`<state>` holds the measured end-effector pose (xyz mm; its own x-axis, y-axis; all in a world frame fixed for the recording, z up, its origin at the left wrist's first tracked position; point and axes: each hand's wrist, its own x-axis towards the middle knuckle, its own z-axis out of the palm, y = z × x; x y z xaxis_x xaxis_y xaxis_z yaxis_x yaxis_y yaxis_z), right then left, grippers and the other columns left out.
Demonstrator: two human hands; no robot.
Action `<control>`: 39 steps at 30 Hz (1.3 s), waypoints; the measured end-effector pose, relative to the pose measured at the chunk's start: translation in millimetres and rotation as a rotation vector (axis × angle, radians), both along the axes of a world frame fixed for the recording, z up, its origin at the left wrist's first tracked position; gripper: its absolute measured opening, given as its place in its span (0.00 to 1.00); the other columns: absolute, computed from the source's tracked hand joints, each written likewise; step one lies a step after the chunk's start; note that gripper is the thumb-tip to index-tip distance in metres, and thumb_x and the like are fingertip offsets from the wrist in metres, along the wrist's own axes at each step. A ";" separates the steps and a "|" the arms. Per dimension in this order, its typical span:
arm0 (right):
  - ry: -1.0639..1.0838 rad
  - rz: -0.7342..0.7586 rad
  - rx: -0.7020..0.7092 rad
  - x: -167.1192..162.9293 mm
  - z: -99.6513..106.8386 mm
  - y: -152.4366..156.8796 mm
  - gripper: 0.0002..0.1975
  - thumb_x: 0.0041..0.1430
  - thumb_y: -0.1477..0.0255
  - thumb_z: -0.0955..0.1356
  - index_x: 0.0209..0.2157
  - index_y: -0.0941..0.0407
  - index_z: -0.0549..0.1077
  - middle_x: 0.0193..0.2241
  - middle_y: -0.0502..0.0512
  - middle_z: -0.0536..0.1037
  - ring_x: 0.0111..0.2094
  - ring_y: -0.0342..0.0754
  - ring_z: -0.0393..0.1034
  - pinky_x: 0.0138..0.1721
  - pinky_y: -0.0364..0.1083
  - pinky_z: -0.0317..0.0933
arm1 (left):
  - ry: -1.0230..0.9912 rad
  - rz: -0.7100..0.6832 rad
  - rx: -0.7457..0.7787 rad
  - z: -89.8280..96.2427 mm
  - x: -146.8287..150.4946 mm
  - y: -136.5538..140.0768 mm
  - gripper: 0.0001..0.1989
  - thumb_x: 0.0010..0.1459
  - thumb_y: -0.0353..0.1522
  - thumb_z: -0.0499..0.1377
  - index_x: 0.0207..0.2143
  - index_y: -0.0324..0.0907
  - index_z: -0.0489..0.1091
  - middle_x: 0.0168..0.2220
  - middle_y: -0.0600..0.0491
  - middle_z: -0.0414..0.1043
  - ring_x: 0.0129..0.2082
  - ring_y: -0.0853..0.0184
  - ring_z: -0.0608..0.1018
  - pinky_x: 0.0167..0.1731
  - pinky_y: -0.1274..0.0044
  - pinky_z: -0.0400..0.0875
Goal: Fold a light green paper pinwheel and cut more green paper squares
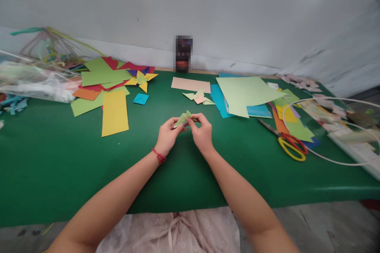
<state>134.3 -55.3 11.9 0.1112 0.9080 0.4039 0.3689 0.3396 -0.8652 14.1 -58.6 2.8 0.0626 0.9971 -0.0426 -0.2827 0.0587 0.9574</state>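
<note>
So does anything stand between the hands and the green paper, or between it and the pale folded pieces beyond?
Nothing visible: the left hand and right hand both pinch the green paper, and only table shows between it and the folded pieces.

The central folded piece point(181, 120) is smooth, matt paper. The bench point(178, 182) looks smooth and faintly glossy; at three o'clock, scissors point(279, 135) show metal blades point(268, 127), plastic handles point(293, 158).

Table point(53, 174): passage along the front, left and right. Left hand point(168, 136) and right hand point(203, 136) occupy the centre; folded pieces point(199, 98) and pink strip point(190, 84) lie beyond. Yellow sheet point(115, 112) obstructs farther left — scissors point(279, 135) and hoop point(341, 164), farther right.
</note>
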 end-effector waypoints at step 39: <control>0.350 0.087 -0.244 4.5 -3.9 10.4 0.13 0.49 0.61 0.67 0.22 0.57 0.68 0.18 0.48 0.70 0.22 0.43 0.66 0.30 0.44 0.62 | 0.284 0.098 0.112 3.9 -10.6 3.2 0.11 0.48 0.38 0.60 0.30 0.39 0.71 0.28 0.50 0.76 0.30 0.64 0.78 0.35 0.72 0.71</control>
<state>138.8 -44.9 8.0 0.1218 0.9843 0.1280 0.0181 0.1267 -0.9918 3.5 -55.4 6.7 -0.0323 0.9973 0.0656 -0.0022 -0.0657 0.9978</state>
